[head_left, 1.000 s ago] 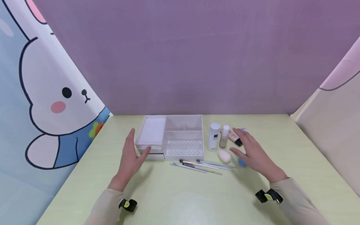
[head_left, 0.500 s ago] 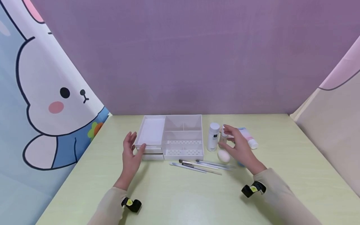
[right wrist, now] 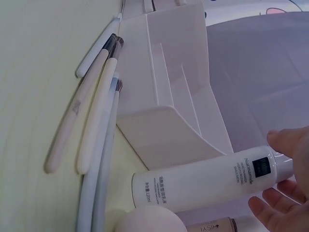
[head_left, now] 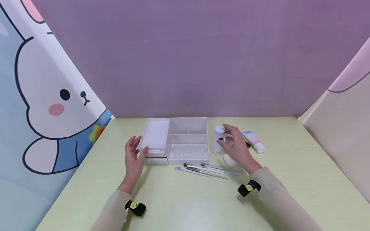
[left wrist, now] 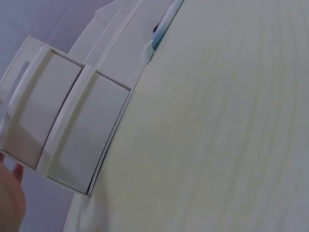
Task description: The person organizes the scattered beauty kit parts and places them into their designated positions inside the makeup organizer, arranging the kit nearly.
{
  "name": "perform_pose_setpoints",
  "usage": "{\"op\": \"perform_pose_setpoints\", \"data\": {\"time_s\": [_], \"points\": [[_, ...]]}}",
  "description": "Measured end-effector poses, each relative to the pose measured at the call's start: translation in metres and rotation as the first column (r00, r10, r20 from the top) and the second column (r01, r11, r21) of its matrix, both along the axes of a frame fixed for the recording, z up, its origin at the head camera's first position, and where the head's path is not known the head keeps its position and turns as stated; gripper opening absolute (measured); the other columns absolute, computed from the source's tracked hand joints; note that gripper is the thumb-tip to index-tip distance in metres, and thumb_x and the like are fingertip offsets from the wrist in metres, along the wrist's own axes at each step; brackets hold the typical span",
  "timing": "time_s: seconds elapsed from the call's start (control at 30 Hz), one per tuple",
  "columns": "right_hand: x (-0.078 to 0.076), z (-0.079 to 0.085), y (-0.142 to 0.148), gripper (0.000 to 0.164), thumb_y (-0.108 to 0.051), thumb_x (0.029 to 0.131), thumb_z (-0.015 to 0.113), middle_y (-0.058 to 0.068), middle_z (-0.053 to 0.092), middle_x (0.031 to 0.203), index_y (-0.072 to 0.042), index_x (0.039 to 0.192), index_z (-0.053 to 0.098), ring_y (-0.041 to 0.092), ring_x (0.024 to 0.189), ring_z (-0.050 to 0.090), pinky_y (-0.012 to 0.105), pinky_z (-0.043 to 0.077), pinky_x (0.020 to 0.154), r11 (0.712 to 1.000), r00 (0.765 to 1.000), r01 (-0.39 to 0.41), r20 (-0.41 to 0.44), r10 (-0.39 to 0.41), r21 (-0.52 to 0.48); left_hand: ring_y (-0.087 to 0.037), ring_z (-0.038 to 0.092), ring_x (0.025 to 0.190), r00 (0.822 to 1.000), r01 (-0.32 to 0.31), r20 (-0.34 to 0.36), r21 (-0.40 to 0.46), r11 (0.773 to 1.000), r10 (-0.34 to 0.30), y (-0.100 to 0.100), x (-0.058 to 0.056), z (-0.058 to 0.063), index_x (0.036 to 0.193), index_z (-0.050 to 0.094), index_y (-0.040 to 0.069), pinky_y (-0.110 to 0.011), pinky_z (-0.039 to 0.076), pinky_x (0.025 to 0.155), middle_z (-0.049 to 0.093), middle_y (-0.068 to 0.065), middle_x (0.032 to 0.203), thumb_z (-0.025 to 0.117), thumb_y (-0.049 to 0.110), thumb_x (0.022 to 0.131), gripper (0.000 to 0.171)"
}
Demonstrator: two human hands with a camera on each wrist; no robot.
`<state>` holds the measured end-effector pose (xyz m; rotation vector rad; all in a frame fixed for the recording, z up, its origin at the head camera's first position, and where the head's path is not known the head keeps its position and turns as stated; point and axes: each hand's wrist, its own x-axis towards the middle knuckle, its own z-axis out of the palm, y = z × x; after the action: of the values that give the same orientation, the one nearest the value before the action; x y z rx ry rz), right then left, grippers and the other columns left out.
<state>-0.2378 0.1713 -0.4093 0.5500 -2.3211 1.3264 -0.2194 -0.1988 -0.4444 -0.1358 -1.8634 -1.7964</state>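
A white desktop organizer with open compartments and two small drawers stands at the back of the table. My left hand is at its left side, the thumb at the front corner and the fingers loosely bent along the side. A white lotion bottle stands upright just right of the organizer. Around its upper part is my right hand, thumb in front and fingers behind, loosely spread near the cap. In the right wrist view the fingers show apart from the bottle's body.
Several makeup brushes lie in front of the organizer. A pale egg-shaped sponge sits by the bottle's base. A smaller bottle stands behind my right hand. Farther right lies a white and pink tube. A purple backdrop rises behind the table.
My right hand has moved left, from over the tubes past the small bottle to the lotion bottle. My left hand has come closer against the organizer's side, its fingers bending more.
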Motion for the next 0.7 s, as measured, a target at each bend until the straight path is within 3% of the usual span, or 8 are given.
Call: {"op": "perform_pose_setpoints", "data": {"time_s": [0.4,0.7], "points": [[-0.004,0.002,-0.014,0.054,0.005,0.086,0.072,0.027,0.052,0.124,0.008,0.135,0.048,0.041,0.106,0.058,0.049,0.054,0.084,0.996,0.995,0.091,-0.034,-0.090,0.018,-0.015,0.048,0.124,1.000,-0.001,-0.027,0.003,1.000,0.001,-0.001,-0.001,-0.001,0.134,0.038,-0.013,-0.019,0.038,0.096,0.049,-0.026,0.139,0.057,-0.013,0.092,0.046],[-0.004,0.004,-0.019,0.054,0.005,0.084,0.075,0.024,0.055,0.121,0.007,0.132,0.051,0.038,0.103,0.060,0.046,0.055,0.083,0.994,0.994,0.108,-0.020,-0.108,0.011,-0.009,0.051,0.118,1.000,-0.009,-0.025,-0.014,1.000,0.008,-0.002,-0.002,-0.005,0.127,0.042,-0.015,-0.018,0.039,0.094,0.050,-0.026,0.139,0.057,-0.013,0.092,0.039]]}}
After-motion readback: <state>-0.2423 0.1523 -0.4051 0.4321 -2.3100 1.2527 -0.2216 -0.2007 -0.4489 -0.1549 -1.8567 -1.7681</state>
